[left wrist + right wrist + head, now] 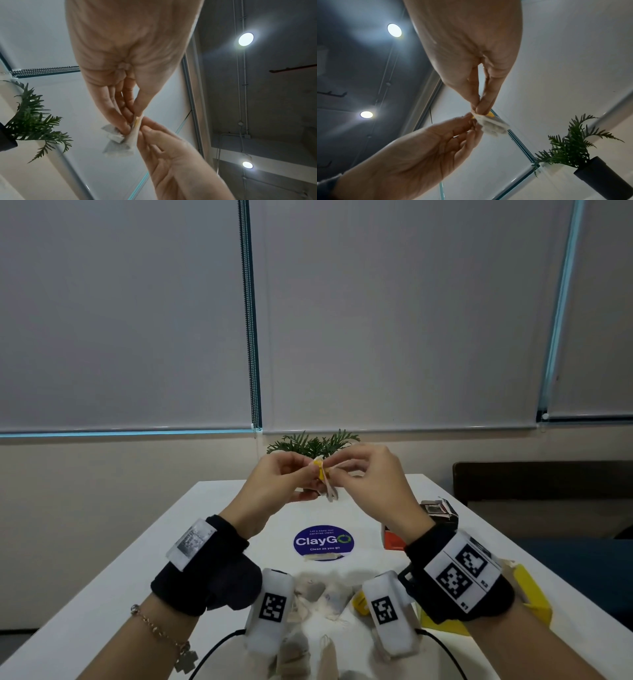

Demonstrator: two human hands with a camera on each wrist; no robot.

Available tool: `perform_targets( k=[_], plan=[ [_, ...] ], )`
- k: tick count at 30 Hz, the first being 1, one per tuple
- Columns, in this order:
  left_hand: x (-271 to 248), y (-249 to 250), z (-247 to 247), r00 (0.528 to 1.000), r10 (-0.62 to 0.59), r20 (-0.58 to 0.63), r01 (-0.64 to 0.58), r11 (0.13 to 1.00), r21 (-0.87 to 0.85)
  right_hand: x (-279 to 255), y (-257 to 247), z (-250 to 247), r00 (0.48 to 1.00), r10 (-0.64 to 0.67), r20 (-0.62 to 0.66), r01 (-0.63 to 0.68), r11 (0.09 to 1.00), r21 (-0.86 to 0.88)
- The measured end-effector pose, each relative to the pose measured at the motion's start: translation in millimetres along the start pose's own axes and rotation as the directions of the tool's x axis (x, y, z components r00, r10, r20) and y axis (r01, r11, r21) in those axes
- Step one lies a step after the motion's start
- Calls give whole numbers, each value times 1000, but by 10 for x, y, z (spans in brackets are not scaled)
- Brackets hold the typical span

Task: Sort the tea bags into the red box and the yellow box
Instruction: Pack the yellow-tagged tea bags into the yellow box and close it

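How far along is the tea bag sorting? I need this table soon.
Done: cannot tell; the insides of the red box and the yellow box are hidden. In hand: the left hand and the right hand pinch a yellow-tagged tea bag in the air. Left: a pile of loose tea bags lies on the table.

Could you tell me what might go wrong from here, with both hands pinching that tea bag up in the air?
Both the left hand and the right hand pinch one tea bag by its yellow tag; pulling apart could tear the paper or snap the string. If it slips, it would likely fall into the pile of tea bags below. The yellow box lies partly hidden behind the right wrist, easy to knock.
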State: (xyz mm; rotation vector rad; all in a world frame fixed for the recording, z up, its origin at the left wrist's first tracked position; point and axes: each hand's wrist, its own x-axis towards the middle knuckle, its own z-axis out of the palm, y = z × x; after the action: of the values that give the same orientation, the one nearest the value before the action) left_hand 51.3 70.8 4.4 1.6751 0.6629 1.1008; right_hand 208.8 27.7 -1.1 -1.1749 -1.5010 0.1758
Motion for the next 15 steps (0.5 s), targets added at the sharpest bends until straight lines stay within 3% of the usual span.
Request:
perform_targets(
  k=[3, 8, 11, 15],
  plan=[
    [-15, 14, -1, 999, -8, 54, 9, 1000, -10, 8, 64, 6, 999, 3, -46, -3, 1000, -18],
    [-15, 11, -21, 997, -29, 66, 30, 1000, -4, -12, 103, -7, 984, 172, 39, -176, 952, 249],
    [-17, -3, -15, 997, -33, 70, 35, 999, -18, 0, 157, -8, 974, 209, 86, -224, 943, 246],
    [0, -10, -17, 999, -7, 53, 5, 999, 36, 14, 184, -13, 966, 254, 49, -257, 923, 285]
  ],
)
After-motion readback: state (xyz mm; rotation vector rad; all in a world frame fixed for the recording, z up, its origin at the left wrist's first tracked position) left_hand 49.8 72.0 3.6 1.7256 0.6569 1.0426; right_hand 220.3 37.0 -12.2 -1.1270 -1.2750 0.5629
